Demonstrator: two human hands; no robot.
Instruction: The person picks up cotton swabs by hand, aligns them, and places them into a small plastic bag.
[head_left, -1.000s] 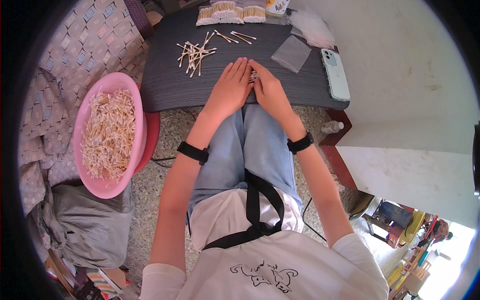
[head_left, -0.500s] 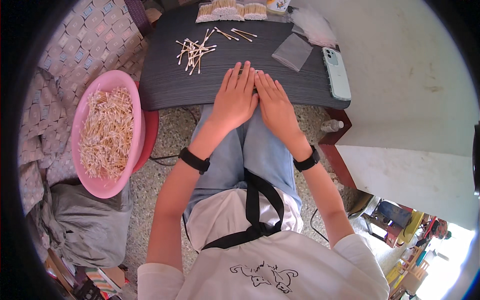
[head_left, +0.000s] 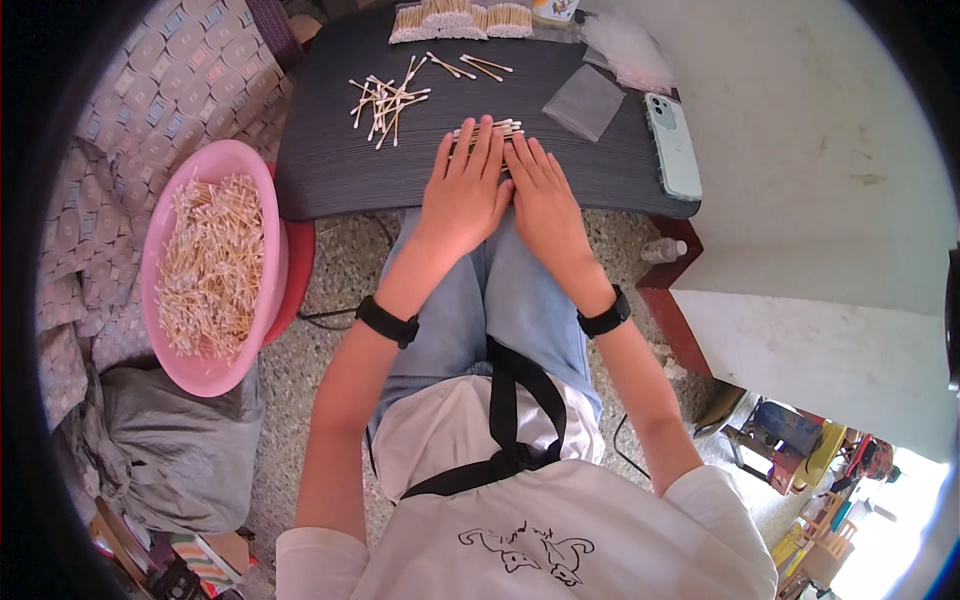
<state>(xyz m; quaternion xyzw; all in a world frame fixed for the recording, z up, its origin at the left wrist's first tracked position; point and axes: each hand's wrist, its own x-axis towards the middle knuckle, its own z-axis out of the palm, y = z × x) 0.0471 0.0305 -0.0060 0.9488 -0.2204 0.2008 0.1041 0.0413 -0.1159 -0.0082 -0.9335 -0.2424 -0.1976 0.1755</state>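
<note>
At the near edge of the black table [head_left: 330,180], my left hand [head_left: 466,190] and my right hand [head_left: 547,200] lie side by side, palms down. Their fingers are stretched out over a row of cotton swabs [head_left: 509,129], whose white tips show past the fingertips; the rest of the row is mostly covered. Beyond my left hand is a loose, crisscrossed heap of cotton swabs [head_left: 388,104]. A few stray swabs [head_left: 484,67] lie farther back. To the right of the row rests a flat clear plastic bag [head_left: 585,103].
Filled swab packs [head_left: 462,22] line the far edge, with stacked clear bags [head_left: 630,55] beside them. A phone [head_left: 674,148] lies at the right edge. Left of the table stands a pink basin [head_left: 273,270] full of swabs. A wall [head_left: 800,150] rises on the right.
Both hands have shifted slightly left on the table. More white tips of the swab row now show beyond the fingers, mostly above my right hand.
</note>
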